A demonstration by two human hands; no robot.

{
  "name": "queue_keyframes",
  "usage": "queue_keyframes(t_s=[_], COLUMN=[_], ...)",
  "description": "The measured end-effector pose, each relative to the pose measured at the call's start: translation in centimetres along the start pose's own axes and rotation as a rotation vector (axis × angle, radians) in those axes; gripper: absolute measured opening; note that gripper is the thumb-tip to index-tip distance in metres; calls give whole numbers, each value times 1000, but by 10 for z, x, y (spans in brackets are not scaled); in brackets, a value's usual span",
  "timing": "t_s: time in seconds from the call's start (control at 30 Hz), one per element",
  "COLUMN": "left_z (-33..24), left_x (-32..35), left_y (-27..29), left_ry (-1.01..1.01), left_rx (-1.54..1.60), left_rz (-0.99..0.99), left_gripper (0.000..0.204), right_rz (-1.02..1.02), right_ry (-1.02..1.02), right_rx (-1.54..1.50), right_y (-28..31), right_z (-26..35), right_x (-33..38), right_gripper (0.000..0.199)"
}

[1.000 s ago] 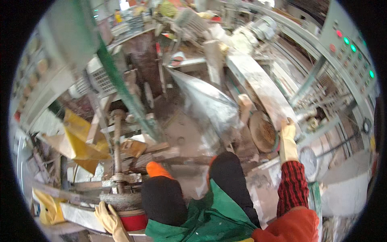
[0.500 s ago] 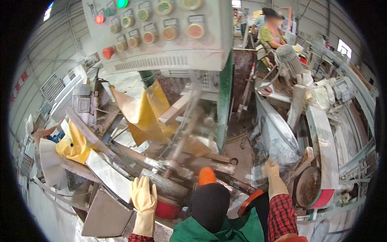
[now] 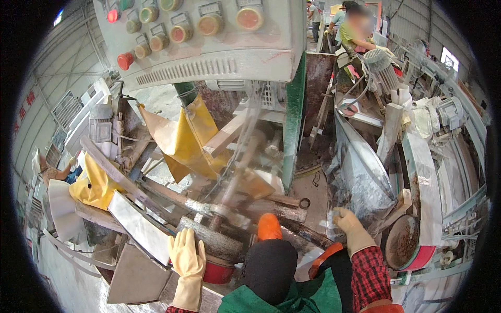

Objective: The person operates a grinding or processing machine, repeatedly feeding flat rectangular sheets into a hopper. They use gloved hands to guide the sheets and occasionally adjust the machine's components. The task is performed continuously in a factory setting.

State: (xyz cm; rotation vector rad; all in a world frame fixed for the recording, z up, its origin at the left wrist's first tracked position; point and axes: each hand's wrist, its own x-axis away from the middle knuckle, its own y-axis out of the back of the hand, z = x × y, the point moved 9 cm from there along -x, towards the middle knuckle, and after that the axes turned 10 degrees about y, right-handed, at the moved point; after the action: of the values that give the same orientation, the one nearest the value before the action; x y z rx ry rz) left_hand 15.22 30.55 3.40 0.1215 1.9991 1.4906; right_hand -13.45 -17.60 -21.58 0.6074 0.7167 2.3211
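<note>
My left hand (image 3: 186,263), in a cream rubber glove, lies with its fingers stretched out and a little apart. It rests at the end of a white-topped machine arm (image 3: 141,221), beside a grey wheel (image 3: 211,244) with a red side. My right hand (image 3: 355,230), gloved the same way, has its fingers curled left of a large greyish sheet-like piece (image 3: 362,172). A blurred, see-through patch shows at its fingertips; what the fingers hold, if anything, cannot be made out. Between the hands are my black-clad knee and an orange boot tip.
A control box (image 3: 209,52) with several round buttons hangs ahead on a green post (image 3: 293,130). Yellow sheeting (image 3: 195,135) drapes at centre left. Another belt arm (image 3: 424,182) with a rusty wheel (image 3: 402,241) stands right. A co-worker (image 3: 355,31) sits beyond.
The view has shifted slightly, with the control box higher and further left. My right hand has turned leftward with its fingers less tightly bunched. My left hand stays in place.
</note>
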Motion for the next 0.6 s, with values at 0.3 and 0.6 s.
queue_keyframes(t_s=[0.3,0.6], left_z=[-10,-26], left_x=[6,10], left_y=[-5,3], left_ry=[14,-52], left_rx=[0,21], left_rz=[6,-8], left_gripper=[46,49], right_rz=[19,44], right_ry=[-61,-37], right_rx=[-245,-82], right_y=[19,-3], right_z=[-15,-39], right_x=[16,-4], right_gripper=[45,51])
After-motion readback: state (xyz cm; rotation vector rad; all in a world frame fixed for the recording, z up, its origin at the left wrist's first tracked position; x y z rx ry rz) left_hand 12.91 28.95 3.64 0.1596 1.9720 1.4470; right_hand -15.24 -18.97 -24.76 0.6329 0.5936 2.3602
